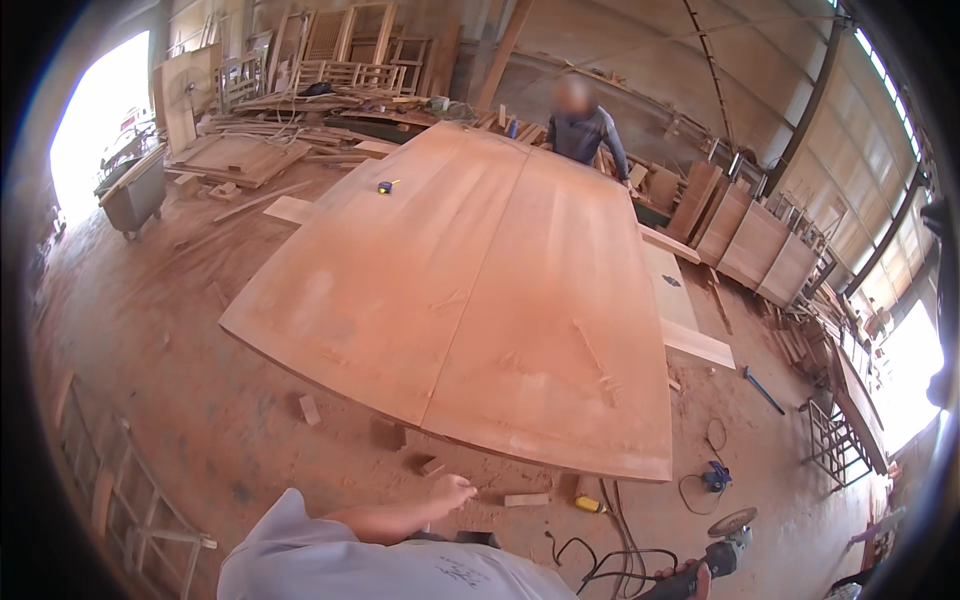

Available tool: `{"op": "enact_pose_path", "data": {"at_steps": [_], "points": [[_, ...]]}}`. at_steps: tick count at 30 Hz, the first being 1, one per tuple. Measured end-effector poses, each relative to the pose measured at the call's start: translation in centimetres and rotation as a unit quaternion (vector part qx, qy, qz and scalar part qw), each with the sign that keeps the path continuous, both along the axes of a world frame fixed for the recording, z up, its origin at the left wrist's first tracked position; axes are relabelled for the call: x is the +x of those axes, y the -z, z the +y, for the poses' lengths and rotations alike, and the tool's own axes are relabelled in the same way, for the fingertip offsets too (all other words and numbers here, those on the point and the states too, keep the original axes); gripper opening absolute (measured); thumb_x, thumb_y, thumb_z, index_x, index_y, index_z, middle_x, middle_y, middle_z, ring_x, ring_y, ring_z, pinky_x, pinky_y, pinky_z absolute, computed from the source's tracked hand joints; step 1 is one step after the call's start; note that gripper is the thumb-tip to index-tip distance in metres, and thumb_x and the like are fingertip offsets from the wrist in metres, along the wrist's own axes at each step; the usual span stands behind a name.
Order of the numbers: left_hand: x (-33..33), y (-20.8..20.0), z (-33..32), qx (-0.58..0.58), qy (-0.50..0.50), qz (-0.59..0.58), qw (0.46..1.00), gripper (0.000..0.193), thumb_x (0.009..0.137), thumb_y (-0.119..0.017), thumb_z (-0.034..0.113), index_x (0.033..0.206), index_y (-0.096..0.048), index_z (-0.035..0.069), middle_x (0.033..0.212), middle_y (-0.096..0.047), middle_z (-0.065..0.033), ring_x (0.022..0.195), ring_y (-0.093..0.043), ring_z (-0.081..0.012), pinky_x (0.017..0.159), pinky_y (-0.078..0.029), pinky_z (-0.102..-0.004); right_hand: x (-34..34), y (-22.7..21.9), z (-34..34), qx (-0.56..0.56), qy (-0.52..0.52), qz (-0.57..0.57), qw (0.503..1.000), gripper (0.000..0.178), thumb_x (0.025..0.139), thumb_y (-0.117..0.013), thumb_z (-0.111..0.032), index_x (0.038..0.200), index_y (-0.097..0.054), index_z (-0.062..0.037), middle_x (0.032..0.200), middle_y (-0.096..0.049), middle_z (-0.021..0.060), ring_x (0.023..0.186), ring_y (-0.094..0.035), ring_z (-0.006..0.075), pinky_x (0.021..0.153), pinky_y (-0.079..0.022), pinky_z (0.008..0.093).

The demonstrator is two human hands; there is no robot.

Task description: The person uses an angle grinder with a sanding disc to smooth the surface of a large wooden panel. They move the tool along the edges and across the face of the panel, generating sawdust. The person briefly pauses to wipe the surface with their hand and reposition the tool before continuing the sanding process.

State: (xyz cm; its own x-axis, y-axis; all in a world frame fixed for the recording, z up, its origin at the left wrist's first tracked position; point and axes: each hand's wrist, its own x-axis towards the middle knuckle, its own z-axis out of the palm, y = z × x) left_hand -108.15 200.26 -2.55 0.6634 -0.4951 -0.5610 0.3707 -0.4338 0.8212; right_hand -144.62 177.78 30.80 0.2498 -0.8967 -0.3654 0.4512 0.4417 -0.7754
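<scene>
In my right hand is an angle grinder with a brown round disc, held low at the right by its dark body; a black cord trails from it. My left hand is closed in a loose fist in front of my body, off the wood, with nothing visible in it. Ahead of me lies a large reddish wooden panel, with a seam running from near to far and dust over its surface. A small tape measure rests on its far left part.
Another person stands at the panel's far edge. Wood blocks, a yellow tool, a blue power tool and cords lie on the dusty floor. Stacked boards line the right; a wheeled bin stands left.
</scene>
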Motion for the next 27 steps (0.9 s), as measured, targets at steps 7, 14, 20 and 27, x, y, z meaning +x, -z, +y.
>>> {"op": "enact_pose_path", "data": {"at_steps": [7,14,20,27], "points": [[6.1,2.5,2.4,-0.121,-0.251,0.146,0.949,0.018,0.096,-0.077,0.016,0.088,-0.065,0.006,0.082,-0.067,-0.0085,0.065,-0.065,-0.0210,0.061,-0.059,-0.0398,-1.1,4.1,-0.3,-0.241,-0.073,0.103,0.962,0.043,0.110,-0.057,-0.043,0.142,-0.060,-0.0140,0.131,-0.064,0.0088,0.111,-0.060,0.0211,0.092,-0.054,0.0373],[11.1,2.8,1.5,-0.216,-0.376,0.249,0.866,0.048,0.097,-0.077,0.024,0.133,-0.054,0.003,0.132,-0.054,-0.0184,0.121,-0.057,-0.0367,0.103,-0.055,-0.0581,-1.5,4.3,-3.3,-0.125,-0.079,0.112,0.983,0.042,0.104,-0.065,-0.048,0.125,-0.067,-0.0115,0.107,-0.066,0.0043,0.098,-0.063,0.0194,0.085,-0.054,0.0366],[12.9,4.4,1.8,-0.247,-0.388,0.267,0.847,0.043,0.101,-0.071,0.026,0.135,-0.055,0.005,0.139,-0.056,-0.0190,0.130,-0.055,-0.0377,0.112,-0.049,-0.0597,2.4,-0.4,2.9,-0.191,-0.010,0.158,0.969,0.044,0.105,-0.063,-0.047,0.130,-0.063,-0.0114,0.109,-0.066,0.0054,0.094,-0.064,0.0207,0.082,-0.056,0.0358],[11.5,5.6,3.1,-0.292,-0.376,0.268,0.838,0.039,0.104,-0.068,0.026,0.136,-0.056,0.006,0.140,-0.057,-0.0158,0.132,-0.055,-0.0344,0.114,-0.047,-0.0603,0.5,1.8,1.4,-0.200,-0.051,0.110,0.972,0.047,0.106,-0.061,-0.047,0.136,-0.060,-0.0112,0.117,-0.063,0.0067,0.103,-0.063,0.0215,0.088,-0.055,0.0385]]}}
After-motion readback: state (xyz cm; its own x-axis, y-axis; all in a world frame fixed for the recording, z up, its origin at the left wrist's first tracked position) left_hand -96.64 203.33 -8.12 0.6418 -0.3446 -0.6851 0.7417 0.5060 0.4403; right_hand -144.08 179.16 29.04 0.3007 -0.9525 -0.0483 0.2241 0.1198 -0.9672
